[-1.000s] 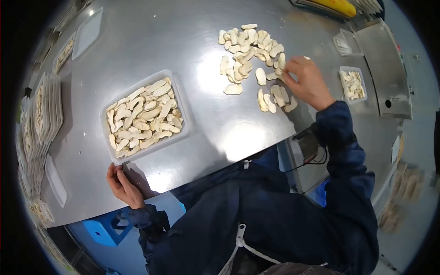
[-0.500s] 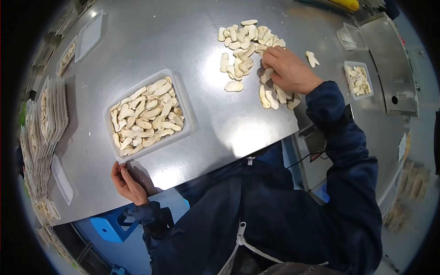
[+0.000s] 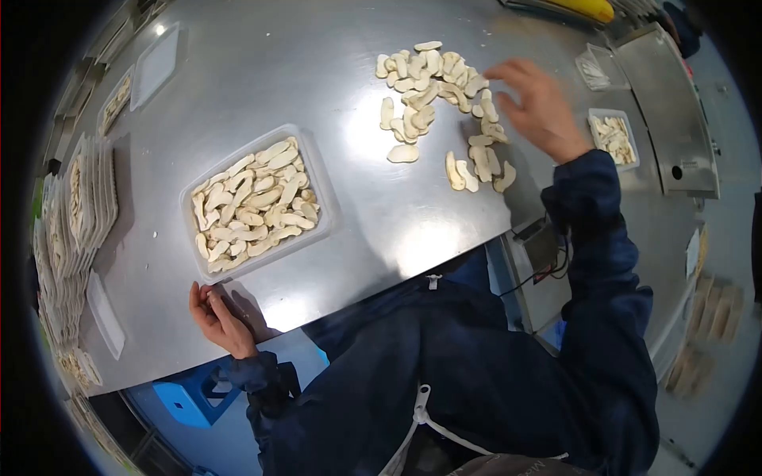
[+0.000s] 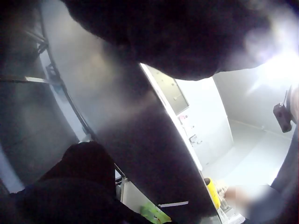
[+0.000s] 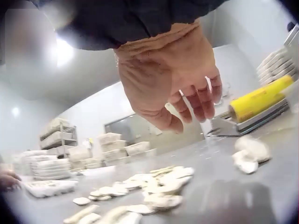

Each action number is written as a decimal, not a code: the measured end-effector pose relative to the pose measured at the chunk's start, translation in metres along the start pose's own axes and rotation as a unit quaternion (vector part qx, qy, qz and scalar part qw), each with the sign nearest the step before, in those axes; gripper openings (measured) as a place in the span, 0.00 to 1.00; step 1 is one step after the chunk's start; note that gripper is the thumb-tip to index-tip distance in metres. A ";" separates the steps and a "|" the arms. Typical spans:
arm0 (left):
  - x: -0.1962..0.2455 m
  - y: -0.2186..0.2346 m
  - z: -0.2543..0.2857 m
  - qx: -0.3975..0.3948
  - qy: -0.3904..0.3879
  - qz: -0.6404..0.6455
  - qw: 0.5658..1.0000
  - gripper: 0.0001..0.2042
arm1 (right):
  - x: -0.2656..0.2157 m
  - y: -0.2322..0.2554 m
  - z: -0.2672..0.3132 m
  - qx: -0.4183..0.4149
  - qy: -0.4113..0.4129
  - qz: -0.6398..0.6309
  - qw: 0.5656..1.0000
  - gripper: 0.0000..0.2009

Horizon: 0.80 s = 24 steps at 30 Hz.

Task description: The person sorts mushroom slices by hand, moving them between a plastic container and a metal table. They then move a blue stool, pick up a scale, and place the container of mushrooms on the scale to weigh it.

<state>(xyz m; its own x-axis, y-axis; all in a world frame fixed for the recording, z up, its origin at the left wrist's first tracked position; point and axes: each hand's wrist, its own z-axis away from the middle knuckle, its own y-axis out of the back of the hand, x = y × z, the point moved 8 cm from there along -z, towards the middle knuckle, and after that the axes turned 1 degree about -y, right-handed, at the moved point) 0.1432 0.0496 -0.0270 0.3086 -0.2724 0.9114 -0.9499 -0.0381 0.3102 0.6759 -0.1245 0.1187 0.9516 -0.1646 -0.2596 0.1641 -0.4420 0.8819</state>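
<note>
Pale mushroom slices [image 3: 413,119] lie loose on the steel table [image 3: 357,47] in the head view. My right hand [image 3: 540,111] hovers to their right, fingers spread and holding nothing; the right wrist view shows the same empty hand [image 5: 173,79] above the table. Beneath it there, a small clump of slices [image 5: 252,151] sits apart from the pile [image 5: 163,186]. A clear plastic tray [image 3: 314,170] full of slices stands left of the pile. Beside its near corner, my left hand [image 3: 222,321] rests at the table edge with loosely bent fingers. The left wrist view does not show that hand.
Stacked filled trays [image 3: 99,182] stand at the left, with a white tray [image 3: 155,67] behind them. On the right are a small tray of slices [image 3: 613,143] and a steel box [image 3: 675,119]. A yellow roll [image 3: 587,8] lies at the far edge.
My right hand came in over the loose slices, shifted one toward the right-hand group, then drew back right with its fingers opened. The left hand and big tray stayed put.
</note>
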 end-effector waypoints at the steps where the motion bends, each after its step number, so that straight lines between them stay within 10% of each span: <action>1: 0.002 -0.002 0.000 0.001 0.005 0.005 1.000 0.19 | -0.020 -0.017 -0.012 -0.055 0.041 -0.022 0.997 0.13; 9: 0.009 -0.002 0.004 -0.001 0.030 0.000 1.000 0.18 | -0.077 -0.126 -0.064 -0.237 0.143 0.047 0.960 0.18; 18: 0.007 -0.003 0.006 0.003 0.055 0.034 0.998 0.18 | -0.069 -0.137 -0.064 -0.274 0.134 0.022 0.952 0.09; 21: 0.009 -0.003 0.005 -0.003 0.046 0.020 0.999 0.18 | -0.066 -0.104 -0.066 -0.167 0.171 -0.032 0.971 0.08; 24: 0.009 -0.003 0.005 -0.002 0.038 0.010 0.999 0.18 | -0.004 -0.050 -0.049 -0.135 -0.053 -0.030 0.989 0.07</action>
<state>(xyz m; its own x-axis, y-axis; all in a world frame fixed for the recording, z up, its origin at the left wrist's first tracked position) 0.1490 0.0429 -0.0209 0.2925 -0.1984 0.9355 -0.9558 -0.0298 0.2925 0.6765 -0.0586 0.0949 0.9078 -0.2434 -0.3414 0.2958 -0.2053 0.9329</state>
